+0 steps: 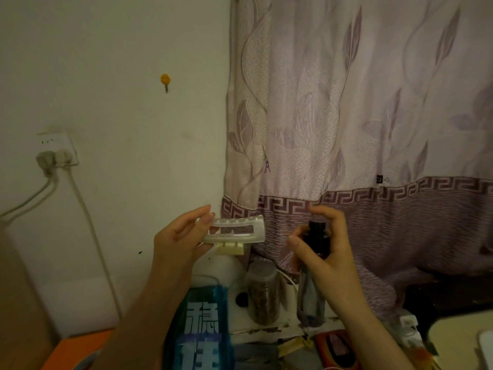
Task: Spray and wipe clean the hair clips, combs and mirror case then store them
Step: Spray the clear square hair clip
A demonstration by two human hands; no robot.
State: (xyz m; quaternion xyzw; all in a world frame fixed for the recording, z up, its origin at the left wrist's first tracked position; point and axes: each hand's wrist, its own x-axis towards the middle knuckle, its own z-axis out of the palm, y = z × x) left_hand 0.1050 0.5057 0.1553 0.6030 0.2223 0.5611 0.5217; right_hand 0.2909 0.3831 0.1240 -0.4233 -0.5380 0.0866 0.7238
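Observation:
My left hand [184, 236] holds a clear plastic claw hair clip [234, 232] by its left end, raised in front of the wall and curtain, its cream hinge pointing down. My right hand [325, 244] grips a small dark spray bottle [317, 237] just right of the clip, with the forefinger arched over the black nozzle, which faces the clip. A narrow gap separates bottle and clip.
Below the hands stand a blue bottle with white characters [205, 327], a clear jar of brown contents [262, 292] and a tall clear bottle [310, 297]. A patterned curtain [360, 116] hangs behind. A wall socket with plugs [57, 153] is at left.

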